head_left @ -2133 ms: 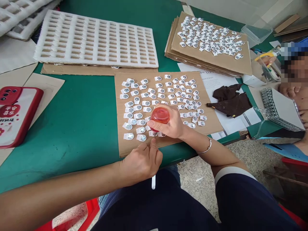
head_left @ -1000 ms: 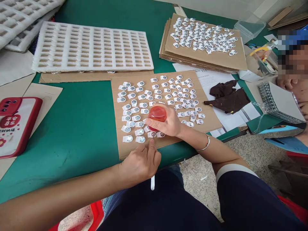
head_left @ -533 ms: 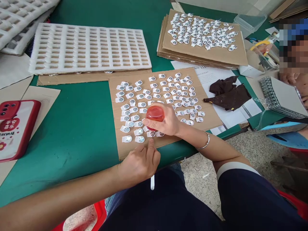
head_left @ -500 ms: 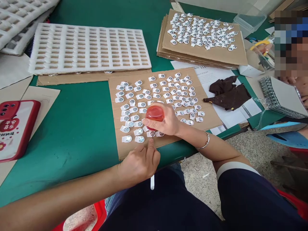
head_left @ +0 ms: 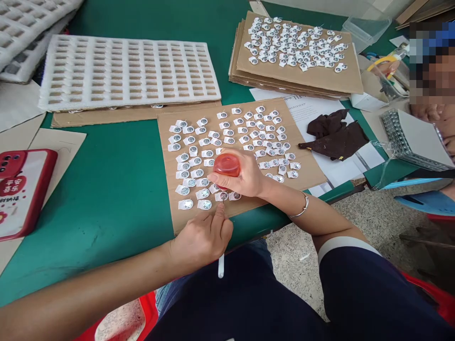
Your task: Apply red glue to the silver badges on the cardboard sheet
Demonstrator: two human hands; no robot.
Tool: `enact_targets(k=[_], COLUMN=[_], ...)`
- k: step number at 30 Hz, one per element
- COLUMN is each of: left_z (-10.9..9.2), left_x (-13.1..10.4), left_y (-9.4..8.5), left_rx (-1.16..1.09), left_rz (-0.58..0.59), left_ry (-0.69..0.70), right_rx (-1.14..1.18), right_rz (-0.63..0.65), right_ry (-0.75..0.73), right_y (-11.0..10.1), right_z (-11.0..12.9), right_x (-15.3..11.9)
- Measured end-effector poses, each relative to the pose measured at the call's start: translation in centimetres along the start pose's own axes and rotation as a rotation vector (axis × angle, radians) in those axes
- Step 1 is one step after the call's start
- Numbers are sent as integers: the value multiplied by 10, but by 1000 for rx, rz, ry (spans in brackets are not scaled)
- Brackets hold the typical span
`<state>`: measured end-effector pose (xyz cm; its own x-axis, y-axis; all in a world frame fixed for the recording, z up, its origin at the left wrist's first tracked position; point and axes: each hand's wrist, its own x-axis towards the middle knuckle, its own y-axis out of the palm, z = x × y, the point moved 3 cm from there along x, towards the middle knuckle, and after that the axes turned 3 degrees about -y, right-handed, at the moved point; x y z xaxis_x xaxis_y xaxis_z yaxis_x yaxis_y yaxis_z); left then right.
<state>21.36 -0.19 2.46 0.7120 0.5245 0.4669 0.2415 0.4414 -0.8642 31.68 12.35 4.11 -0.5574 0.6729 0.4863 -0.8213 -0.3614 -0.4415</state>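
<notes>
Rows of small round silver pieces on white tabs lie on a cardboard sheet [head_left: 249,208] at the table's front edge. My right hand [head_left: 249,177] is wrapped round a red translucent bottle [head_left: 226,165], held over the lower middle of the sheet. My left hand [head_left: 204,237], closed round a thin white-handled tool [head_left: 221,266], is just below the bottle. The tool's handle sticks out under the hand, and its thin tip reaches a round piece [head_left: 222,195] in the lowest rows. The bottle's lower end is mostly hidden by my right hand.
White foam trays [head_left: 131,71] lie at the back left, a red-edged phone [head_left: 26,189] at the left. Behind the sheet stands a cardboard stack [head_left: 302,78] with more pieces. A dark brown cloth [head_left: 337,137] rests on paper at the right. Another person's hand [head_left: 432,113] is at the far right.
The whole view has shifted slightly. Both hands keep their hold on the bottle and the tool, over the same part of the sheet.
</notes>
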Motion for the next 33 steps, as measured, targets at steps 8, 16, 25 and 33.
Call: enact_targets(k=[8, 16, 25, 33], left_z=[10, 23, 39, 61], left_x=[3, -1, -4, 14], left_y=[-4, -1, 4, -4], left_rx=[-96, -332, -655, -901], left_rz=[42, 177, 329, 403], left_ry=[-52, -194, -409, -476], right_rx=[-57, -48, -64, -145], right_rz=[-1, 9, 79, 153], right_ry=[-1, -9, -61, -9], right_y=[-2, -3, -2, -8], right_z=[0, 0, -1, 18], right_x=[0, 1, 1, -8])
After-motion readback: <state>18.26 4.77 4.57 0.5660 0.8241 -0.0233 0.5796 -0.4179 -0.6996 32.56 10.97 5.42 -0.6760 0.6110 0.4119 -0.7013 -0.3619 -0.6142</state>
